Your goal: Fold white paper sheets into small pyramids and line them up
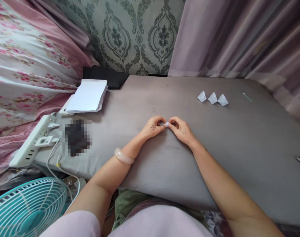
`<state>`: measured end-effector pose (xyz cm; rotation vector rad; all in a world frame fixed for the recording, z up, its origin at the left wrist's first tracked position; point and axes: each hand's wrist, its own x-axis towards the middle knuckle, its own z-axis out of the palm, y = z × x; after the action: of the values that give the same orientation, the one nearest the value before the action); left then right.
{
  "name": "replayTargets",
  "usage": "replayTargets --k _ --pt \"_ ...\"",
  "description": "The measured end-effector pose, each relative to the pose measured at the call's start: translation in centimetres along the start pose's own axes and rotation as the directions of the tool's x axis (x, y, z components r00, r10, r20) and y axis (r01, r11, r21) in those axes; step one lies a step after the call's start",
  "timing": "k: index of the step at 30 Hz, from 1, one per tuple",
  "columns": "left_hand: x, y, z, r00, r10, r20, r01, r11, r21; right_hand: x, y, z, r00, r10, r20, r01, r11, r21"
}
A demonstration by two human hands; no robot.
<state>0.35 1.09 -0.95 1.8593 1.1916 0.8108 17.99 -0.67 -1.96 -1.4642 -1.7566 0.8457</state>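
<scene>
Between my two hands is a small piece of folded white paper, mostly covered by the fingers. My left hand pinches its left side with thumb and forefinger. On the other side, my right hand grips it the same way. Both hands are low over the grey cloth-covered table. Farther back to the right, three folded white paper shapes with pointed tops stand in a row. The exact form of the piece in my fingers is too small to make out.
A stack of white paper lies at the back left, before a black flat item. A white power strip with plugs and cables runs along the left edge. A teal fan stands below. A thin green stick lies far right.
</scene>
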Motion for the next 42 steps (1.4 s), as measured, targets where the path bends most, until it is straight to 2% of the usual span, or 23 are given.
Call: replayTargets --k 3,7,11,13,15,18,23,29,32,36,38,42 --pt "-0.3 0.0 -0.1 0.999 0.004 0.032 -0.002 0.999 -0.042 -0.3 -0.5 -0.1 1.000 -0.006 -0.006 0.006 1.000 0.024" --pt "-0.3 -0.2 -0.2 0.999 0.032 0.016 -0.029 0.985 -0.171 -0.4 -1.0 -0.1 0.999 -0.012 -0.045 0.016 0.996 0.091" --pt "-0.3 -0.3 -0.9 0.999 0.022 0.036 -0.017 0.991 -0.136 -0.4 -1.2 -0.1 0.998 -0.005 -0.068 0.014 0.990 0.138" --pt "-0.4 -0.1 -1.3 0.996 -0.007 0.094 0.021 0.989 -0.146 -0.4 -1.2 -0.2 0.998 0.010 -0.066 0.001 0.987 0.161" --pt "-0.5 0.2 -1.7 0.987 -0.041 0.156 0.078 0.969 -0.234 -0.5 -1.4 -0.4 0.998 0.029 -0.055 -0.017 0.977 0.215" --pt "-0.8 0.9 -2.0 0.966 -0.147 0.215 0.217 0.911 -0.352 -0.6 -2.0 -0.7 0.997 0.079 0.024 -0.083 0.929 0.360" --pt "-0.8 1.4 -1.9 0.921 -0.310 0.238 0.387 0.805 -0.450 -0.8 -3.0 -0.9 0.973 0.177 0.150 -0.230 0.817 0.528" --pt "-0.4 0.9 -1.8 0.891 -0.376 0.252 0.453 0.714 -0.534 -0.7 -3.0 -1.4 0.933 0.283 0.222 -0.360 0.715 0.599" --pt "-0.4 0.8 -2.0 0.901 -0.364 0.237 0.434 0.729 -0.529 -0.8 -2.9 -1.9 0.901 0.319 0.293 -0.431 0.735 0.524" --pt "-0.6 1.0 -1.9 0.933 -0.294 0.206 0.358 0.804 -0.475 -1.2 -2.8 -1.9 0.912 0.271 0.307 -0.378 0.844 0.380" --pt "-0.7 1.1 -1.6 0.959 -0.231 0.167 0.282 0.855 -0.436 -1.3 -2.8 -1.8 0.928 0.252 0.273 -0.342 0.867 0.363" --pt "-0.9 1.5 -1.1 0.998 -0.035 0.042 0.048 0.934 -0.354 -1.3 -2.9 -1.8 0.960 0.200 0.198 -0.262 0.893 0.365"
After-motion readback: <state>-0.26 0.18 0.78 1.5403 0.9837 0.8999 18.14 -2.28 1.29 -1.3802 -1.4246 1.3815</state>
